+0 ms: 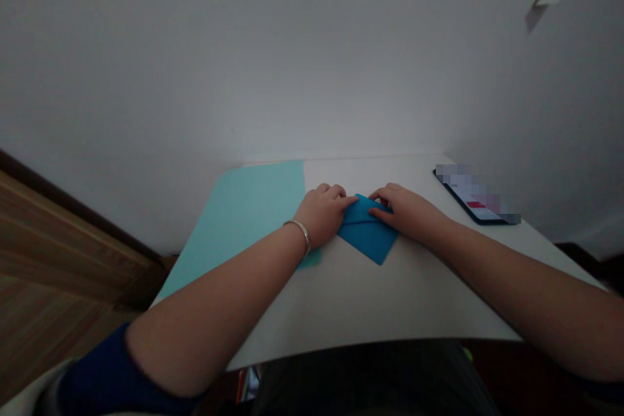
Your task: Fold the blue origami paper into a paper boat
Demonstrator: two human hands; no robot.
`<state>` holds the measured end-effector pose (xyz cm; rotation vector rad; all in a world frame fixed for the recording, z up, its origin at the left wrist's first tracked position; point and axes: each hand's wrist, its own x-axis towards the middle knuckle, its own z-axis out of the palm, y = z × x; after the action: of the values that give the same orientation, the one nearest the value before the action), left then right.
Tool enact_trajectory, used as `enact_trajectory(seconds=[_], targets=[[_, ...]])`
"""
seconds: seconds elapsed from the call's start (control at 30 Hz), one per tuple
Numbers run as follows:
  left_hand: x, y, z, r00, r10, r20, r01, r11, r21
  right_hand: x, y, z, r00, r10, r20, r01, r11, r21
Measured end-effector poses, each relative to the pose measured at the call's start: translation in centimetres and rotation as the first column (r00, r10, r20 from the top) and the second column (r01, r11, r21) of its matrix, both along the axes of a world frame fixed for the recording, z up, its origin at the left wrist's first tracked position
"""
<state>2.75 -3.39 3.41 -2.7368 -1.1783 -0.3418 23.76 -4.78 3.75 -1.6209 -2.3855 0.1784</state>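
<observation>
Now folded paper (pixel 366 235) points one corner nearward.

The blue paper (pixel 366 234) is folded into a compact, pointed shape with a crease across it. It lies flat on the white surface (pixel 390 299), one corner toward the near edge, its upper part held by the left hand (pixel 322 211) and the right hand (pixel 407 208).

I see a deep blue folded paper (pixel 366 234) on a white bench (pixel 370 299), a pale turquoise sheet (pixel 244 214), a silver bracelet (pixel 301 231), and a dark-framed phone (pixel 475 201).
</observation>
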Motion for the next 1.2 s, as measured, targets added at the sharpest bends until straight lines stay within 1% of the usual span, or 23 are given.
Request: enact_trajectory(seconds=[0.23,0.37,0.57,0.83,1.0,1.1,1.2], targets=[[0.0,0.8,-0.8,0.998,-0.064,0.007,0.064,0.992,-0.110,-0.2,-0.2,0.0,1.000,0.009,0.020,-0.009,1.000,0.024],[0.1,0.8,-1.1,0.999,-0.043,-0.008,0.041,0.991,-0.129,-0.2,-0.2,-0.3,0.999,0.014,0.047,-0.016,0.999,0.044],[0.3,0.7,-0.9,0.999,-0.030,-0.039,0.023,0.985,-0.173,-0.4,-0.6,-0.4,0.998,0.010,0.057,-0.014,0.997,0.074],[0.1,1.1,-1.2,0.998,-0.043,-0.052,0.032,0.980,-0.195,-0.2,-0.6,-0.3,0.995,0.011,0.097,-0.019,0.997,0.080],[0.0,1.0,-0.5,0.995,-0.025,-0.096,0.002,0.973,-0.231,0.0,-0.7,-0.3,0.994,-0.001,0.108,-0.007,0.997,0.082],[-0.3,1.0,0.1,0.986,-0.019,-0.166,-0.022,0.970,-0.242,0.3,-0.6,-0.7,0.993,-0.002,0.115,-0.007,0.997,0.083],[-0.9,1.5,0.2,0.974,-0.016,-0.225,-0.048,0.959,-0.278,0.7,-0.4,-1.4,0.995,0.002,0.101,-0.010,0.997,0.079]])
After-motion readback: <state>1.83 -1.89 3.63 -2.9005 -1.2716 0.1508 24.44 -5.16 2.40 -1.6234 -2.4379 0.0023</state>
